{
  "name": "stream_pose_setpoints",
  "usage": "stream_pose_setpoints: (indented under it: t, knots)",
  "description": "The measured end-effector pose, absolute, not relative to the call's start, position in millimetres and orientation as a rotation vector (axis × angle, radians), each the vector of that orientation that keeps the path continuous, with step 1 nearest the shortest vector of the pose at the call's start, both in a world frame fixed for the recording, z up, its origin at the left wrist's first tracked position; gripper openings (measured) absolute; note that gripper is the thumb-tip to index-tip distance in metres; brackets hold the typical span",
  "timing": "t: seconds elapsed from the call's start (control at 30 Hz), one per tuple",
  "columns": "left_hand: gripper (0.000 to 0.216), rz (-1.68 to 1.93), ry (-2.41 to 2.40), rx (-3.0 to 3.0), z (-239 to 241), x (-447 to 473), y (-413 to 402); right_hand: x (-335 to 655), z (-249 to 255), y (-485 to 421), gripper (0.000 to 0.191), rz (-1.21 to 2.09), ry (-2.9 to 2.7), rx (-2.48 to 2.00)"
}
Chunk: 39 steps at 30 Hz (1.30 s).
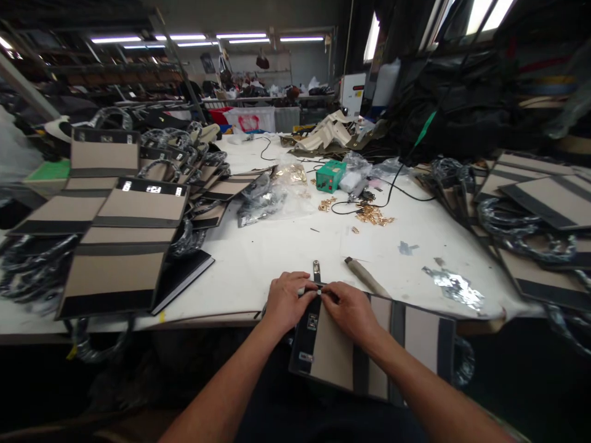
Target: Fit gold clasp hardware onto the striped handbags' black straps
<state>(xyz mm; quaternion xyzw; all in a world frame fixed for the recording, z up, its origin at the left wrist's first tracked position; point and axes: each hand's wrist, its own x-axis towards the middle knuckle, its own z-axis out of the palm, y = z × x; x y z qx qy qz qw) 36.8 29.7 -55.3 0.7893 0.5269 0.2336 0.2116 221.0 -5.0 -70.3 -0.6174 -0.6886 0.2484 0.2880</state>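
Note:
A flat beige-and-black bag panel (335, 351) lies at the table's front edge, partly over it. Both my hands meet at its far corner. My left hand (287, 300) is closed in a pinch there, with a small pale piece by its fingertips. My right hand (349, 309) pinches the same spot from the other side; fingers hide most of what they grip. Just beyond them a short black strap with a metal fitting (316, 268) points away from me. Metal plates (312, 321) show on the panel's black band.
Panels with wrapped handles are piled at left (133, 246) and right (549, 197). A grey-brown rod-shaped tool (367, 277) lies beyond my right hand. Farther back are gold metal pieces (375, 215), a green box (330, 176) with a cable, and plastic bags (263, 200). Silvery scraps (455, 287) lie at right.

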Motion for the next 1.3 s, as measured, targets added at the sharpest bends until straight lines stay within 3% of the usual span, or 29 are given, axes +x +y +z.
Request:
stream_pose_setpoints:
  t: [0.23, 0.4, 0.73, 1.3]
  knots:
    - [0.042, 0.387, 1.488, 2.008, -51.4, 25.7, 45.2, 223.5, -69.5, 0.0, 0.012, 0.756, -1.754, -1.664]
    - [0.029, 0.136, 1.33, 1.958, -36.8, 24.8, 69.4, 225.8, -67.8, 3.2, 0.012, 0.785, -1.753, -1.661]
    - [0.026, -0.096, 1.324, 1.696, -30.3, 36.7, 86.5, 227.7, -68.0, 4.9, 0.008, 0.791, -1.72, -1.686]
    - [0.021, 0.025, 1.345, 1.439, -31.4, 41.9, 77.4, 227.4, -63.3, 4.9, 0.012, 0.807, -1.772, -1.688]
